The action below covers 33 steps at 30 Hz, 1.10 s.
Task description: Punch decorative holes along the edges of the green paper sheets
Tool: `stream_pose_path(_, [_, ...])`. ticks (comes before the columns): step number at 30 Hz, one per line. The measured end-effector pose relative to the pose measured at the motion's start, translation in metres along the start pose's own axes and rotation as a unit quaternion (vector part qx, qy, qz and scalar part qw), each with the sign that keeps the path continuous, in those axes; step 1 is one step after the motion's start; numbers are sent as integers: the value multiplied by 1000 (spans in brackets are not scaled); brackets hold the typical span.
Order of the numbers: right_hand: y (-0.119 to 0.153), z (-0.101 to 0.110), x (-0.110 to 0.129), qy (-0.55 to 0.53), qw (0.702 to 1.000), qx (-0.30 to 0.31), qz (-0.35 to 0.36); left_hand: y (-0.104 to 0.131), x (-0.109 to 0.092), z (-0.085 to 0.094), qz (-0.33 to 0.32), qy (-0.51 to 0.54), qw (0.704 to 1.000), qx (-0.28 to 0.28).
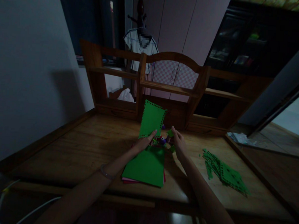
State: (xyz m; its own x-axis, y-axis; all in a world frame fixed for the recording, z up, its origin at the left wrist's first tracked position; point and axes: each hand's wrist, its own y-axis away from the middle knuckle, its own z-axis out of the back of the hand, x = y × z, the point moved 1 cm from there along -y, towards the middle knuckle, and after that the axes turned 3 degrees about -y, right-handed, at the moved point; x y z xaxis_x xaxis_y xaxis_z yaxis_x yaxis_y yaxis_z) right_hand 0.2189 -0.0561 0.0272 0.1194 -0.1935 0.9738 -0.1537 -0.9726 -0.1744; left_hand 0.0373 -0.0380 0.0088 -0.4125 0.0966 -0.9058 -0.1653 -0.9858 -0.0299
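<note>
My left hand (147,141) is closed on the lower edge of a green sheet (152,119), which stands tilted up. Small dark holes or notches run along the sheet's borders. My right hand (179,144) is closed, with a small green piece (171,133) at its fingertips. Between the hands sits a small purple object (163,140) with a pale spot; its kind is hard to make out in the dim light. Below them lies a stack of green sheets (146,166), with pink and red edges showing underneath.
To the right lie a green perforated sheet (231,178) and green strips (209,163). A wooden shelf unit (171,89) rises along the back of the wooden desk (86,145). White crumpled plastic (240,138) lies by the desk's right edge. A white cable (0,204) hangs at front left.
</note>
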Motion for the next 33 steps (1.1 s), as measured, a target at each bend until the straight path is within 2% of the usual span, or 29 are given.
stream_pose_path(8, [0,-2,1,0,1000,16,-11,5,-9,2,24,-8,1000,-1])
stream_pose_path(22, [2,-2,-1,7,1000,18,16,7,-10,2,17,5,1000,-8])
stream_pose_path(33, [1,-3,1,6,1000,20,8,5,-7,3,23,-4,1000,4])
